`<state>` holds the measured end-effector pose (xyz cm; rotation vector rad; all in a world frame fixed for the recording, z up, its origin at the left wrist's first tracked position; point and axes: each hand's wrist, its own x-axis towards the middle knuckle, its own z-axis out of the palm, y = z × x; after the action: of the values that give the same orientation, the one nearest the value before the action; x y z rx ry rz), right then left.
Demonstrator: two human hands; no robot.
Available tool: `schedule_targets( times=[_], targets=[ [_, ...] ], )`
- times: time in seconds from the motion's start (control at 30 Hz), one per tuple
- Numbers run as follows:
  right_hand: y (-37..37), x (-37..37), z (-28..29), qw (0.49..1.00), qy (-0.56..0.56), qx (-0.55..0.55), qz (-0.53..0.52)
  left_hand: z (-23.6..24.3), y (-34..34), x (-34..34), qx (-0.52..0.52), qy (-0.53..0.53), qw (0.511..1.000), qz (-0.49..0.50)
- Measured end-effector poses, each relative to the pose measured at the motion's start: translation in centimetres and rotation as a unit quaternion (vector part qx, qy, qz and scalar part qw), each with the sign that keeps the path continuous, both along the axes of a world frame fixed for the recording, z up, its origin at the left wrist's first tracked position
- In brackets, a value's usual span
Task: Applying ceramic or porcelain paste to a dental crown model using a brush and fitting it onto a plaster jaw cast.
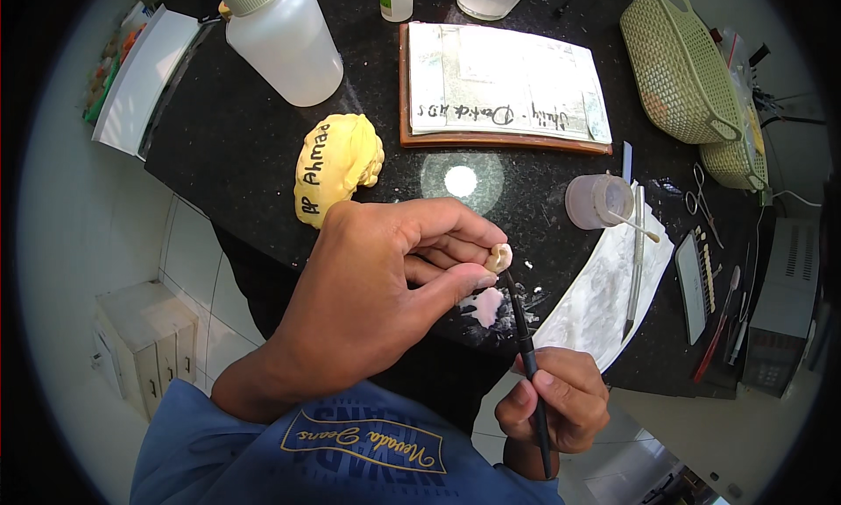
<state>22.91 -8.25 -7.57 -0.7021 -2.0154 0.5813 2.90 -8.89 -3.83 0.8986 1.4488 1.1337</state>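
My left hand [372,290] is closed in a pinch on a small beige and whitish tooth-like piece [498,258], held above the dark speckled counter. In my right hand [561,400] is a slim black brush [529,360], its tip at or very close to the piece's lower side; whether it touches I cannot tell. Below them lies a smear of pink paste [487,305] with white crumbs. A small cloudy cup [591,200] with a cotton swab across it stands beyond, beside a crumpled white sheet [578,321] and a long metal tool [637,260].
A yellow stone cast [333,181], white bottles [285,45], a white pad on a brown board [499,80] and woven baskets [679,63] sit farther back. Scissors [699,198], a shade tab holder [690,295], instruments and a grey machine [780,303] line the right side.
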Motion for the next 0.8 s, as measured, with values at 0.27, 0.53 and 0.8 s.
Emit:
schedule_targets(
  times=[0.27, 0.53, 0.8],
  targets=[
    [-0.3, 0.7, 0.5, 0.998, 0.055, -0.025, -0.002, 0.2, -0.2, 0.1, 0.012, -0.032, 0.999, 0.021],
    [0.8, 0.5, 1.8, 0.975, 0.168, -0.148, 0.001, 1.1, -2.1, -0.1, -0.029, -0.316, 0.948, -0.009],
    [0.7, 0.8, 3.0, 0.963, 0.119, -0.238, -0.043, 0.9, -2.7, 0.6, -0.039, -0.332, 0.941, 0.048]
  ],
)
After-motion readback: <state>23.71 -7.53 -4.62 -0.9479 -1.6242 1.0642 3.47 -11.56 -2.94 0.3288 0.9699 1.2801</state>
